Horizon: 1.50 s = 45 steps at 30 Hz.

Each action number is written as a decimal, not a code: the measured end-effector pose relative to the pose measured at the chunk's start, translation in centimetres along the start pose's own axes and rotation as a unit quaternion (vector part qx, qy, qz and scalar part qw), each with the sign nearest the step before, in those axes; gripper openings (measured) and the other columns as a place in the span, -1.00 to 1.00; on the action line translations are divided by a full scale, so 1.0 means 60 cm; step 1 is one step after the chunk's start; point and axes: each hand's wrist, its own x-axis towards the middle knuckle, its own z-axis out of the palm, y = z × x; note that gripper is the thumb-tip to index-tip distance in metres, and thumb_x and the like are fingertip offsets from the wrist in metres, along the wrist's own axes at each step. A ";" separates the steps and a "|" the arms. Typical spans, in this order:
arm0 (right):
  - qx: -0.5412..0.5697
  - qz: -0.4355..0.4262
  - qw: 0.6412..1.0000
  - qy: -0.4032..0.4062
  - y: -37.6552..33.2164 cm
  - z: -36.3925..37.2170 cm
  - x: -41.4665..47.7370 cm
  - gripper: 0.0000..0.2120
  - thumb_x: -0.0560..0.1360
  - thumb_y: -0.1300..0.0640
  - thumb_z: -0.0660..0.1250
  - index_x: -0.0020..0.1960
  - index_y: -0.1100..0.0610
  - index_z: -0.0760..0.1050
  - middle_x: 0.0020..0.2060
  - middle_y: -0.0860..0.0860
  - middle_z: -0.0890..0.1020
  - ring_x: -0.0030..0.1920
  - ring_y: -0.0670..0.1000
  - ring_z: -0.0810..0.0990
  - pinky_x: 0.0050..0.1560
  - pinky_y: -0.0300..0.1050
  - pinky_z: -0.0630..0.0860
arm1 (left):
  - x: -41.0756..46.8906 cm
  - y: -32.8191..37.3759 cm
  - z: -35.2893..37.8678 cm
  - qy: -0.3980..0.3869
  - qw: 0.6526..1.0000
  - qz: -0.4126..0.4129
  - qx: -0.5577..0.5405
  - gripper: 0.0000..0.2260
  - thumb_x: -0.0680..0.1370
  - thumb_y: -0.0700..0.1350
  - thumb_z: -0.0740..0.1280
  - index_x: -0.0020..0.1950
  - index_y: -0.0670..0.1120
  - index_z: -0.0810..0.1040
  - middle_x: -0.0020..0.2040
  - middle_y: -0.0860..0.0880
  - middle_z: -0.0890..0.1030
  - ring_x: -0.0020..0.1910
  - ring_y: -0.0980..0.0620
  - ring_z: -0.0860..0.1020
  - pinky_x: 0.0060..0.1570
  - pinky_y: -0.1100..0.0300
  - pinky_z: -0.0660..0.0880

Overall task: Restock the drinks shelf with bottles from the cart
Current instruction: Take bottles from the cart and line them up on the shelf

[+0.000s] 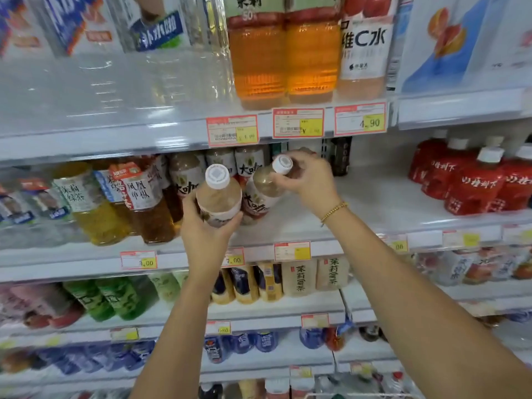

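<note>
Mid-placement, the left hand (207,226) clasped one white-capped brown milk-tea bottle (219,197) while the right hand (309,180) gripped a tilted second bottle (269,182) over the white shelf (374,203); next, probably standing both upright beside the row behind.

— Sitting up top: two orange tea bottles (285,53), touching side by side.
— Hanging just below: red-bordered price tags (298,122).
— Standing far right: red pouches (472,180), crowding together.
— Lying lower left: green bottles (115,298), tilting.
</note>
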 end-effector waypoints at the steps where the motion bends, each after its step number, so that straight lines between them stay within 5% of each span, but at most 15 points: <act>1: 0.037 0.020 0.999 0.008 0.002 0.007 0.012 -0.55 0.26 0.04 0.53 0.09 0.16 0.59 -0.03 0.08 0.67 0.01 0.08 0.63 0.12 0.04 0.55 | 0.011 -0.007 0.001 -0.004 1.000 -0.004 0.005 -0.38 0.30 -0.14 0.56 0.28 -0.04 0.36 0.10 0.12 0.50 0.06 0.23 0.46 -0.08 0.62 0.34; 4: 0.104 0.044 0.993 0.020 -0.004 0.026 0.045 -0.64 0.33 0.27 0.51 0.11 0.27 0.58 -0.02 0.05 0.63 0.01 0.01 0.60 0.08 -0.14 0.53 | 0.041 -0.025 0.009 -0.014 0.999 -0.033 0.026 -0.41 0.30 -0.14 0.56 0.26 -0.10 0.40 0.07 0.05 0.56 0.02 0.15 0.52 -0.08 0.50 0.41; 7: 0.130 0.056 0.990 0.021 -0.019 0.050 0.073 -0.64 0.33 0.28 0.51 0.11 0.25 0.57 0.01 0.02 0.63 0.04 -0.04 0.59 0.02 -0.32 0.52 | 0.058 -0.040 0.022 -0.002 0.997 -0.054 0.052 -0.42 0.28 -0.12 0.57 0.24 -0.14 0.44 0.08 -0.03 0.62 0.03 0.03 0.57 0.05 0.16 0.52; 11: 0.131 0.090 0.987 -0.006 -0.028 0.084 0.085 -0.68 0.41 0.21 0.46 0.14 0.22 0.56 0.04 0.02 0.63 -0.01 -0.11 0.55 -0.15 -0.57 0.45 | 0.062 -0.032 0.038 -0.002 0.994 -0.093 0.056 -0.52 0.35 -0.12 0.54 0.19 -0.17 0.45 -0.01 0.03 0.57 -0.08 0.08 0.53 -0.13 0.28 0.44; 16: 0.118 0.090 0.989 -0.023 0.010 0.102 0.036 -0.51 0.37 0.17 0.49 0.27 0.12 0.45 0.03 -0.13 0.56 -0.02 -0.23 0.54 -0.04 -0.54 0.43 | 0.050 -0.064 0.026 -0.095 0.974 -0.141 0.150 -0.61 0.38 -0.01 0.49 0.09 -0.18 0.51 -0.06 -0.12 0.65 -0.09 -0.13 0.60 -0.15 0.12 0.50; 21: -0.005 0.173 0.984 -0.039 0.062 0.133 -0.010 -0.24 0.17 -0.02 0.61 0.24 0.14 0.33 0.13 0.03 0.50 0.12 0.00 0.50 0.11 -0.11 0.50 | 0.064 -0.055 0.021 -0.134 0.947 -0.154 0.249 -0.59 0.38 0.13 0.45 -0.19 -0.21 0.47 -0.18 -0.12 0.60 -0.17 -0.13 0.56 -0.22 0.10 0.47; 23: -0.029 0.174 0.983 -0.045 0.064 0.132 0.002 -0.26 0.16 -0.02 0.61 0.20 0.16 0.34 0.12 0.06 0.51 0.12 0.03 0.50 0.12 -0.06 0.51 | 0.076 -0.046 0.026 -0.135 0.938 -0.172 0.270 -0.60 0.42 0.09 0.43 -0.25 -0.17 0.32 -0.18 -0.11 0.51 -0.16 -0.12 0.52 -0.22 0.13 0.41; 30: 0.027 0.158 0.986 -0.051 0.083 0.139 0.035 -0.43 0.25 0.15 0.58 0.21 0.18 0.48 0.12 0.10 0.62 0.14 0.08 0.58 0.21 0.08 0.51 | 0.122 -0.064 0.044 -0.152 0.922 -0.136 0.328 -0.75 0.52 -0.10 0.33 -0.03 -0.31 0.53 -0.03 -0.23 0.62 -0.03 -0.21 0.58 -0.21 0.14 0.40; 39: 0.017 0.148 0.988 -0.040 0.092 0.144 0.037 -0.49 0.29 0.11 0.55 0.18 0.20 0.49 0.09 0.09 0.63 0.10 0.04 0.58 0.15 -0.10 0.51 | 0.154 -0.105 0.053 -0.160 0.863 -0.075 0.474 -0.84 0.55 -0.12 0.31 0.03 -0.20 0.53 0.01 -0.18 0.63 0.01 -0.17 0.60 -0.20 0.10 0.44; 45: 0.002 0.153 0.987 -0.049 0.089 0.144 0.031 -0.50 0.32 0.09 0.53 0.19 0.22 0.49 0.09 0.11 0.62 0.12 0.06 0.58 0.17 -0.08 0.51 | 0.133 -0.081 0.042 -0.151 0.874 -0.051 0.459 -0.73 0.56 0.00 0.29 0.00 -0.22 0.55 -0.04 -0.18 0.63 -0.08 -0.17 0.59 -0.22 0.09 0.44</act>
